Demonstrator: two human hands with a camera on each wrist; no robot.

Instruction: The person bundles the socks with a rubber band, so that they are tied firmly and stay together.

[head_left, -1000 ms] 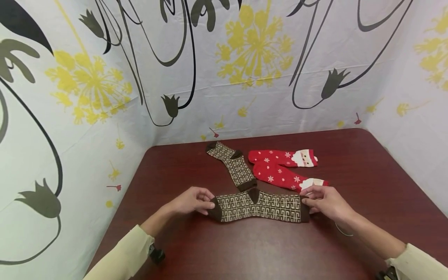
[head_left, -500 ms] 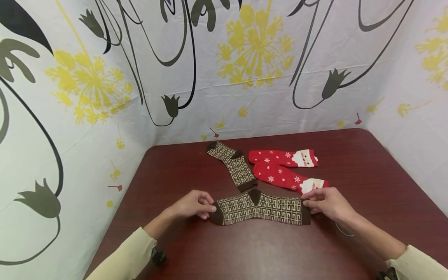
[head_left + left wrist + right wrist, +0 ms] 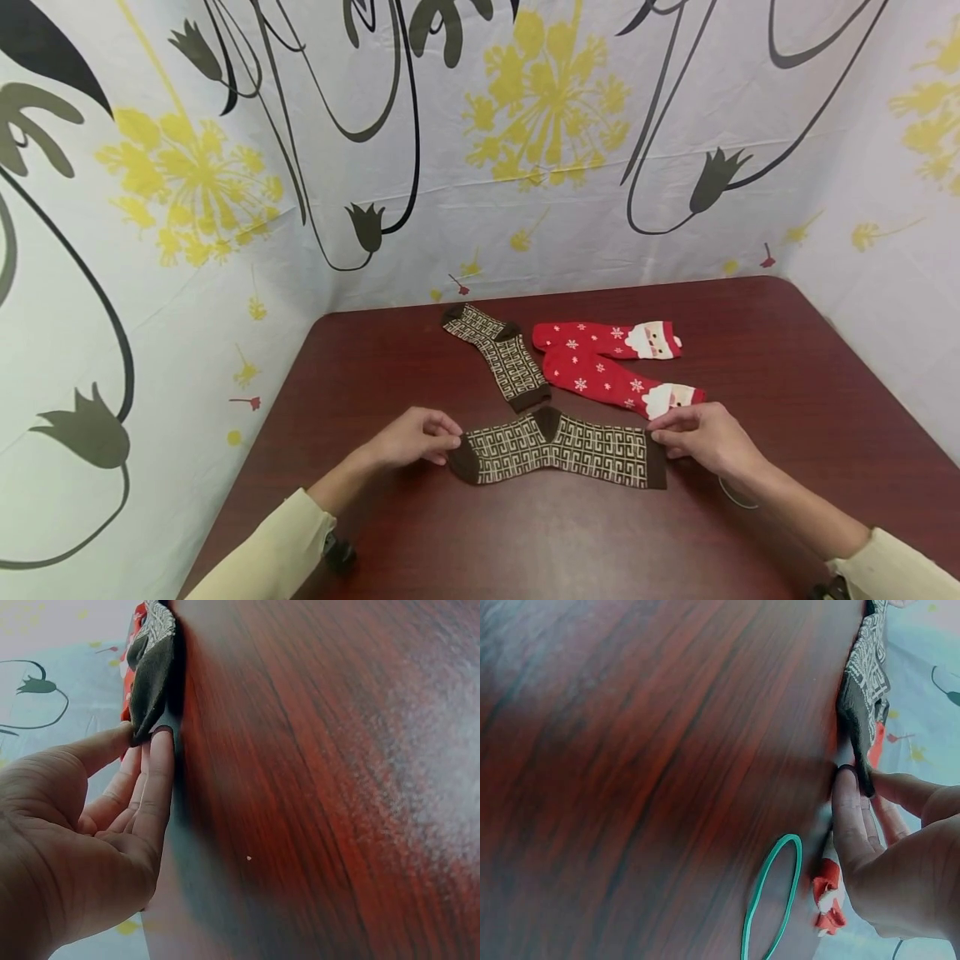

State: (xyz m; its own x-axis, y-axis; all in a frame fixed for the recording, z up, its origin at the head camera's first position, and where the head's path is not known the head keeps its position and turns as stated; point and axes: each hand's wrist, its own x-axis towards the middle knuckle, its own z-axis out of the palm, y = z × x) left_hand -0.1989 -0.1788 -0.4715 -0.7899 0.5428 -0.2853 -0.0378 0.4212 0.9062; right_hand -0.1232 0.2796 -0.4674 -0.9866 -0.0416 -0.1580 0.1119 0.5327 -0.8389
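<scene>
A brown sock with a cream maze-like pattern (image 3: 592, 450) is stretched flat between both hands, toe to the left and cuff to the right. My left hand (image 3: 420, 437) pinches its dark toe (image 3: 154, 686) between thumb and fingers. At the other end, my right hand (image 3: 708, 437) pinches the dark cuff (image 3: 857, 712). Just behind it lies a matching brown sock (image 3: 510, 358), slanted, its cuff close to the held sock's heel. Two red snowflake socks (image 3: 585, 371) with white-bearded figures lie at the back right, one cuff partly behind my right hand.
Everything lies on a dark reddish-brown table (image 3: 540, 542). Pale cloth (image 3: 480, 167) printed with flowers closes off the back and both sides. A thin teal loop (image 3: 799, 862) shows beneath my right wrist.
The held sock has shifted slightly toward me, its cuff end most, with both hands keeping their pinch. The other socks have not moved.
</scene>
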